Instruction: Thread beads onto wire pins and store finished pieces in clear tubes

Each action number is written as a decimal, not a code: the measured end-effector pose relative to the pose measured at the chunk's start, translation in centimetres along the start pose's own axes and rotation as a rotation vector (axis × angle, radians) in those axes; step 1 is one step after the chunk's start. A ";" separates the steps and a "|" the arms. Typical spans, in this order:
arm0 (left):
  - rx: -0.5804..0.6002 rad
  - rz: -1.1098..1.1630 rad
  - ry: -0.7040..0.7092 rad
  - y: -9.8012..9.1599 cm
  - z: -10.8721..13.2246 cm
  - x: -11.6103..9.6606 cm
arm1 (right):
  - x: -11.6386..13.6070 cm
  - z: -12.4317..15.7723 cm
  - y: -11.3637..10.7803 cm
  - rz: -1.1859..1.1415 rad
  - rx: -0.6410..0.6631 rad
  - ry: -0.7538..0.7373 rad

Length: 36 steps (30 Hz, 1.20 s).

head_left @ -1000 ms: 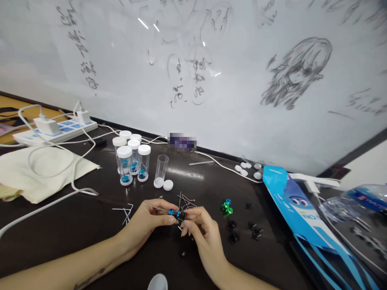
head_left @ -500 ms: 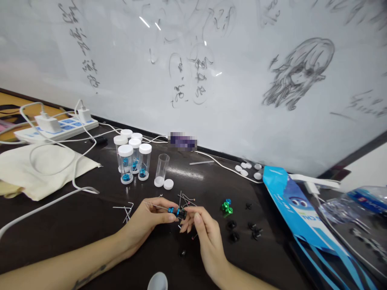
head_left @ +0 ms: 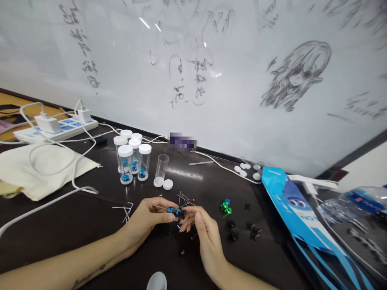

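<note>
Between the thumb and fingers of my left hand is a small blue and black cylindrical part, with a thin metal rod running back from it over the hand. My right hand is beside its black end; the index fingertip is close to or touching it, while the thumb stands apart. Behind and below the hands lie thin bent wires, some with reddish tips. Several hex keys rest left of my left hand. A small black piece is on the table below.
White-capped clear tubes with blue parts stand at the back left, near an uncapped tube and its cap. Green parts and black parts lie right. Farther right are a blue bag and cables; a power strip is left.
The right fingertips have shifted slightly, and more of the part's black end shows. My left hand keeps its hold, almost still.
</note>
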State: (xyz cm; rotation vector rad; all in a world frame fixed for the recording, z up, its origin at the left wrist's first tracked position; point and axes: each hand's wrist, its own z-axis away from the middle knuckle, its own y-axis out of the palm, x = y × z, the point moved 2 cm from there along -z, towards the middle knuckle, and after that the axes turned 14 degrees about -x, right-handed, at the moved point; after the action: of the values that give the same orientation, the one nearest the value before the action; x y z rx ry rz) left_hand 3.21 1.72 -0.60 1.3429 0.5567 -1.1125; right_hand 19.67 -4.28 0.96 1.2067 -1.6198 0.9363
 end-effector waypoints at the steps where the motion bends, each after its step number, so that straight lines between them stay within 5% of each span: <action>1: -0.003 0.001 -0.001 0.0 0.0 0.0 | 0.0 0.0 0.0 -0.006 -0.004 0.005; 36: -0.011 -0.007 -0.008 0.0 0.1 -0.1 | 0.0 -0.1 -0.1 0.010 -0.017 0.026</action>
State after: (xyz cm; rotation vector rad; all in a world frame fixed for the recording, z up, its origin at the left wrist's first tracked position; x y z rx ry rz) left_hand 3.20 1.70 -0.48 1.3273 0.5617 -1.1187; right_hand 19.74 -4.25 0.99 1.1720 -1.6115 0.9388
